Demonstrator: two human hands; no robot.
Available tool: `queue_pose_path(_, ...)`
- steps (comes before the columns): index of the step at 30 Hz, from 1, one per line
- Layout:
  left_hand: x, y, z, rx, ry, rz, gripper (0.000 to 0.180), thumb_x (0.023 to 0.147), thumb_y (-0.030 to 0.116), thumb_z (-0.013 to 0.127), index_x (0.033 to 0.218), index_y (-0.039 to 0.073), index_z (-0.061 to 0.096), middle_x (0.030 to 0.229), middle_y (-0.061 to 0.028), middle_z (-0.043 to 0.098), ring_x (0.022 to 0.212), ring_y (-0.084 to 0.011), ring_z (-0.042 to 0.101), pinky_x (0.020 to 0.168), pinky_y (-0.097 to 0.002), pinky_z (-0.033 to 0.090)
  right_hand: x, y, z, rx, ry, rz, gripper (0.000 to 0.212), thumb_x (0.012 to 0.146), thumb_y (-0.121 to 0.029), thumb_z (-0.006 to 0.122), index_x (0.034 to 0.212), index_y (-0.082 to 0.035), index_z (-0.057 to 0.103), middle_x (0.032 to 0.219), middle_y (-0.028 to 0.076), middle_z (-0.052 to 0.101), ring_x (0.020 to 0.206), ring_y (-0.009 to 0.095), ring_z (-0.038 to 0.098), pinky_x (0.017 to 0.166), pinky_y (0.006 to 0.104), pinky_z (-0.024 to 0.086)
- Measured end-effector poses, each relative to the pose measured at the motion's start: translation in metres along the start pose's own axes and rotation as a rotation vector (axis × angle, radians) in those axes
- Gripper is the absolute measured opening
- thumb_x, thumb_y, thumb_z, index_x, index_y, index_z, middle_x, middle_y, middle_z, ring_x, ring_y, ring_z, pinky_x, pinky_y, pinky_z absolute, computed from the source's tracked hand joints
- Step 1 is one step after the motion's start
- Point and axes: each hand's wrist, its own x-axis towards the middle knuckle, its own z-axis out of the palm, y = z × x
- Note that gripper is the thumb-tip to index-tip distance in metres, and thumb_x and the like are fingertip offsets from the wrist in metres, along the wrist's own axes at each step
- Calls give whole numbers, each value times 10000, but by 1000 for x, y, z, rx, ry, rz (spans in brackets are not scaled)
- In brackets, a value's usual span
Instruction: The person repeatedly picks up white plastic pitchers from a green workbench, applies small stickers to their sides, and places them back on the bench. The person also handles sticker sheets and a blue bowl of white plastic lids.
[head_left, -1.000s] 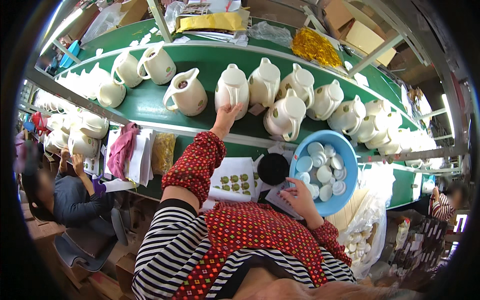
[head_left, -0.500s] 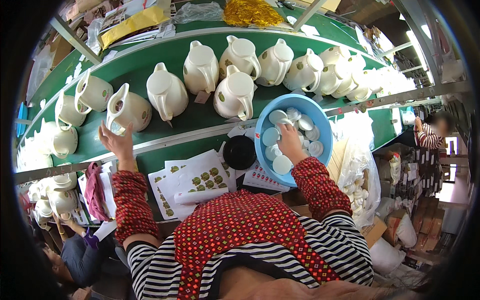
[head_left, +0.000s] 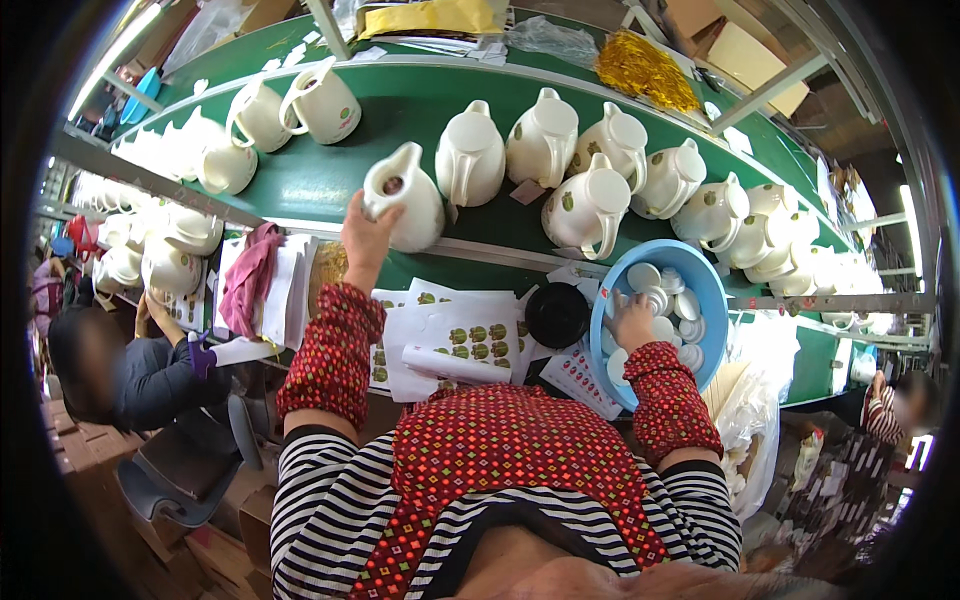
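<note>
- Hands well apart; the left hand point(head_left: 368, 235) is closed on the handle side of an open jug point(head_left: 418, 215), near the front edge of the green bench point(head_left: 300, 180).
- The right hand point(head_left: 632, 325) is down in a blue basin point(head_left: 717, 315), fingers among white lids point(head_left: 687, 305); whether it grips one, I cannot tell.
- Left of the basin: a black bowl point(head_left: 557, 314), and sheets point(head_left: 475, 335) printed with green motifs.
- Capped jugs point(head_left: 470, 150) run off to the right along the bench; more jugs point(head_left: 325, 105) stand to the left.
- Beyond a metal rail: a yellow packet point(head_left: 430, 18) and gold tinsel point(head_left: 645, 72).
- Leftward: a pink cloth point(head_left: 250, 285) on papers, a seated co-worker point(head_left: 150, 380) and a grey chair point(head_left: 180, 465).
- Far right, a person in stripes point(head_left: 880, 415).
</note>
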Motion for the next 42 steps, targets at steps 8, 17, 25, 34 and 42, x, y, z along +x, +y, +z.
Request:
queue_pose_path(8, -150, 51, -38, -244, -350, -17, 839, 773, 158, 936, 1473, -28, 515, 1179, -152, 745, 1034, -121, 698, 897, -300, 586, -6, -41, -94, 672, 439, -127, 609, 1070, -388, 501, 1515, 12, 384, 1508, 300, 409, 1234, 496, 503, 1089, 511, 438)
queue_pose_path(17, -180, 15, -15, -210, -338, 150, 954, 750, 279, 928, 1538, 57, 437, 1078, -227, 745, 934, -383, 751, 827, -407, 598, -14, -210, -200, 643, 98, -848, 797, 784, -199, 831, 1486, -97, 468, 1353, 234, 473, 1259, 433, 516, 1094, 471, 452)
queue_pose_path(25, -184, 16, -23, -169, -369, 98, 949, 763, 332, 904, 1547, 88, 430, 975, -219, 741, 877, -402, 737, 786, -435, 579, 13, -254, -216, 225, -7, -1043, 786, 720, -69, 865, 1438, -122, 548, 1403, 198, 513, 1283, 406, 545, 1110, 449, 455)
queue_pose_path(34, -183, 17, -29, -135, -383, 87, 967, 780, 407, 889, 1552, 73, 413, 984, -252, 734, 882, -431, 730, 791, -451, 582, 10, -279, -226, -118, -28, -947, 759, 747, -308, 884, 1422, -148, 576, 1326, 206, 562, 1117, 389, 641, 972, 465, 541)
queue_pose_path(42, -182, 11, -26, -128, -349, 118, 973, 778, 426, 884, 1547, 68, 406, 992, -262, 732, 878, -448, 726, 779, -473, 586, -9, -282, -234, -249, 159, -818, 955, 781, -622, 809, 1466, -40, 484, 1053, 218, 663, 929, 404, 698, 813, 464, 577)
